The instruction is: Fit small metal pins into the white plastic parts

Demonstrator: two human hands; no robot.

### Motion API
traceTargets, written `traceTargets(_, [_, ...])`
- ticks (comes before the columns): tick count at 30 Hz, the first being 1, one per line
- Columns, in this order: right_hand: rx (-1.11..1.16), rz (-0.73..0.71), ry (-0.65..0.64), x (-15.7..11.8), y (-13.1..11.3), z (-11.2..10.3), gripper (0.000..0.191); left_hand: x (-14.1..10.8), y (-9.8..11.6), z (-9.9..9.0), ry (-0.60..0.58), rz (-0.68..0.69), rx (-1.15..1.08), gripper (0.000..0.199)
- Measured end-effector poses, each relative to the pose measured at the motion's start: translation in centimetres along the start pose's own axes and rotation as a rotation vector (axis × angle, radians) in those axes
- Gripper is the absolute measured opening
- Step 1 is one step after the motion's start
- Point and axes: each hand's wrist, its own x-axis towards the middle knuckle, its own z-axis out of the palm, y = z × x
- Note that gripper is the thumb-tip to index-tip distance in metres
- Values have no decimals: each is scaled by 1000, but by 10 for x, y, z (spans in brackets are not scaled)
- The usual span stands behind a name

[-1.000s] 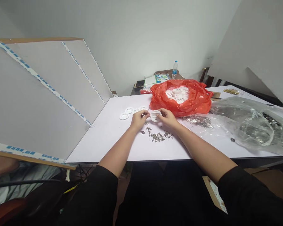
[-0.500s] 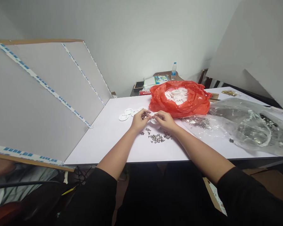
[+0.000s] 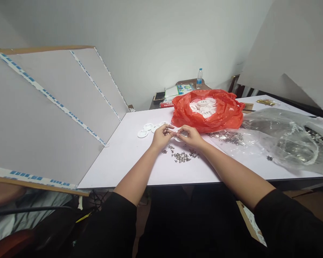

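Note:
My left hand (image 3: 161, 137) and my right hand (image 3: 190, 136) meet fingertip to fingertip above the white table (image 3: 118, 157). Both are pinched closed on something too small to make out. A white disc (image 3: 181, 139) lies partly hidden beneath my right fingers. Several more white discs (image 3: 143, 133) lie left of my left hand. Just in front of my hands is a loose heap of small metal pieces (image 3: 182, 157). Behind them a red plastic bag (image 3: 223, 118) stands open, with white discs (image 3: 204, 107) inside.
Clear plastic bags (image 3: 280, 143) holding small metal parts cover the table's right side. A white panel (image 3: 56, 104) with taped strips rises at the left. A water bottle (image 3: 199, 79) and papers (image 3: 177, 91) are at the back. Part of another person's arm (image 3: 5, 193) shows at lower left.
The view has shifted slightly, so the table and hands appear a little farther right. My fingertips have drawn closer together and more of the disc under my right fingers shows.

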Motion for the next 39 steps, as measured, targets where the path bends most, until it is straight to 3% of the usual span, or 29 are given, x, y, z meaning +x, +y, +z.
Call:
traceTargets(8, [66,27,48,2,0,2,40,-2,6,1,-12,52,133,30])
traceTargets(15, [100,6,38,1,0,3,42,1,-1,2,4,117,182,25])
traceTargets(22, [78,22,65,1,2,-1,49,0,0,-1,31,-10,98,30])
traceTargets(29, [35,-93,71,-2,0,-1,57,1,2,3,18,-144,8,30])
traceTargets(33, [-24,-133,83,-3,2,0,58,1,3,3,29,-133,19,28])
traceTargets(39, [-165,-303,98,-2,8,4,55,2,-1,2,36,-79,86,28])
